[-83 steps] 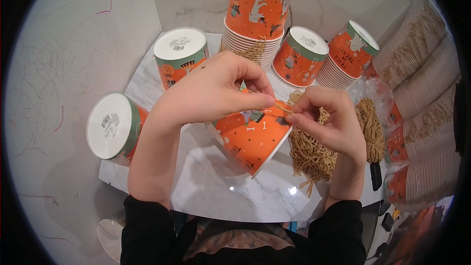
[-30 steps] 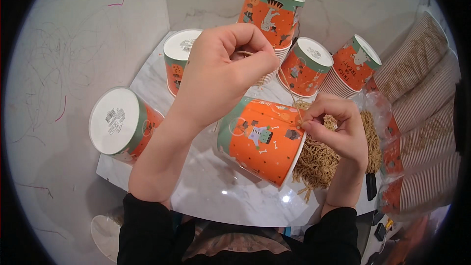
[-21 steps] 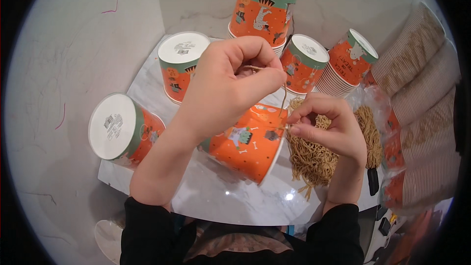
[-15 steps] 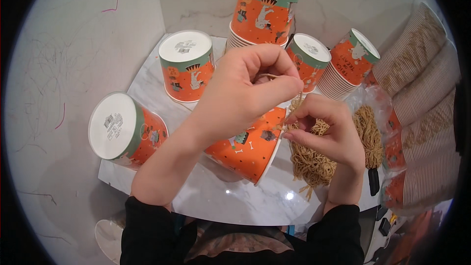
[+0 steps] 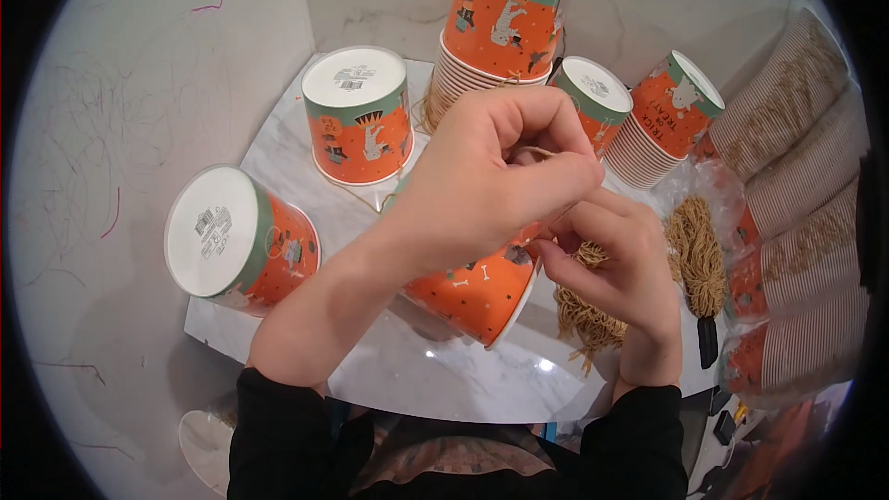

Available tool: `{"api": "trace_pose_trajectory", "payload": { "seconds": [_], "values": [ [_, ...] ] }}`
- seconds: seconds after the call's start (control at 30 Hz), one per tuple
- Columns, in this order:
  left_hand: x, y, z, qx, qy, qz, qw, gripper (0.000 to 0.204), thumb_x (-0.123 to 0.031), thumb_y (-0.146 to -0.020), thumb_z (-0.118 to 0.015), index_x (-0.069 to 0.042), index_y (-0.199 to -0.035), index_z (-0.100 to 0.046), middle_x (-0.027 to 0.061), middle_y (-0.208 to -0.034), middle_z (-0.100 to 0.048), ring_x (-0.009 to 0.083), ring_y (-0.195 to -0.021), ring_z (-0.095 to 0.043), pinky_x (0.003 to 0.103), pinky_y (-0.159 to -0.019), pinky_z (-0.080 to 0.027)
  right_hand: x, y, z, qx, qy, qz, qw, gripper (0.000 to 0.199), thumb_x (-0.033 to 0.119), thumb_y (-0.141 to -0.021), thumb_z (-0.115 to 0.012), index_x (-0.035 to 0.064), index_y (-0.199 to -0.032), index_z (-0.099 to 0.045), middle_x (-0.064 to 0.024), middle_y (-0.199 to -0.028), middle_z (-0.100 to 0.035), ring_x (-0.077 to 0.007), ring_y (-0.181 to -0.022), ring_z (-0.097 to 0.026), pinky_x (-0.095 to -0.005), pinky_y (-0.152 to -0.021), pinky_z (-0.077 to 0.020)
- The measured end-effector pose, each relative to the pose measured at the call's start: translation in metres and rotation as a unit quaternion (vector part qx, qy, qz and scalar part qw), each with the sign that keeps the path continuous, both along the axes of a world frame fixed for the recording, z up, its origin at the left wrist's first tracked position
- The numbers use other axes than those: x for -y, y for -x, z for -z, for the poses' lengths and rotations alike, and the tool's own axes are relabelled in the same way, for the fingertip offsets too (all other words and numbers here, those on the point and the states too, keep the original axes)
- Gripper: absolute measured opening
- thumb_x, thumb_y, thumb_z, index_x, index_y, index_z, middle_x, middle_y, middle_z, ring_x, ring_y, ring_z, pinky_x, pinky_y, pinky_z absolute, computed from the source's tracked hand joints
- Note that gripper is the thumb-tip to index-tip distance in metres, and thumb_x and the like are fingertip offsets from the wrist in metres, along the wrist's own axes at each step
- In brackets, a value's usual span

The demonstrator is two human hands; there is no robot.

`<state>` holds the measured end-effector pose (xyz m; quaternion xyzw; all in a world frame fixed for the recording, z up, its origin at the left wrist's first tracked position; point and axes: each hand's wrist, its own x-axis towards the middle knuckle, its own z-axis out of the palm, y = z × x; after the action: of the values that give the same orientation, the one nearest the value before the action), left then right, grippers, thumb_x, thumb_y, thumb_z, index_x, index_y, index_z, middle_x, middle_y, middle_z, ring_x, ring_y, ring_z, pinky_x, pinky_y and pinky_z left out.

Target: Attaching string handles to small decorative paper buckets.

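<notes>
An orange paper bucket (image 5: pixel 470 301) with Halloween pictures lies on its side on the table, partly hidden under my forearm and hands. Above it my left hand (image 5: pixel 519 171) is closed in a pinch on a strand of tan twine (image 5: pixel 532 151). My right hand (image 5: pixel 616 259) is just below and to the right, with thumb and forefinger pinched at the bucket's rim. Its fingertips appear to hold the twine there, though the left hand partly covers them. A bundle of cut tan twine (image 5: pixel 589 319) lies beside the bucket, under my right hand.
On the marble-patterned table (image 5: pixel 389 375) stand an upturned bucket (image 5: pixel 359 120), a tilted one (image 5: pixel 245 241), a tall stack (image 5: pixel 505 23) and smaller stacks (image 5: pixel 662 116) behind. A tied twine bundle (image 5: pixel 696 259) is at the right, near bagged bucket sleeves (image 5: pixel 801 194).
My left hand has moved slightly right, closer to my right hand, and now overlaps its fingertips. Both hands keep their pinch. The whole view has shifted a little.
</notes>
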<state>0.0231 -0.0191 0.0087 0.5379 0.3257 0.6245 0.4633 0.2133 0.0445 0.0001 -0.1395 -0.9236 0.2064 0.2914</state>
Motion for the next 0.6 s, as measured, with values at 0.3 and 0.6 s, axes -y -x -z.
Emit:
{"api": "trace_pose_trajectory", "payload": {
  "seconds": [0.3, 0.6],
  "values": [
    [0.008, 0.029, -0.015, -0.037, -0.017, -0.039, 0.998, 0.009, -0.010, -0.086, -0.067, -0.006, -0.080, -0.061, -0.0066, -0.075, -0.057, 0.0004, -0.066, -0.042, 0.019, -0.059, -0.031, -0.005, -0.009, -0.009, 0.045, 0.068, 0.013, 0.997, 0.012, 0.002, -0.076, -0.073, 0.0030, -0.086, -0.065, -0.0059, -0.071, -0.056, -0.0183, -0.063, -0.062, -0.0307, -0.057, -0.0488],
    [0.005, 0.027, -0.011, -0.140, -0.003, -0.033, 0.990, 0.009, -0.007, -0.091, -0.073, -0.002, -0.087, -0.067, -0.0052, -0.078, -0.061, 0.0001, -0.067, -0.048, 0.020, -0.058, -0.036, -0.013, -0.012, -0.019, 0.095, 0.118, -0.029, 0.988, 0.014, 0.010, -0.081, -0.079, 0.0036, -0.087, -0.068, -0.0040, -0.076, -0.059, -0.0153, -0.066, -0.056, -0.0289, -0.059, -0.0440]
  ]
}}
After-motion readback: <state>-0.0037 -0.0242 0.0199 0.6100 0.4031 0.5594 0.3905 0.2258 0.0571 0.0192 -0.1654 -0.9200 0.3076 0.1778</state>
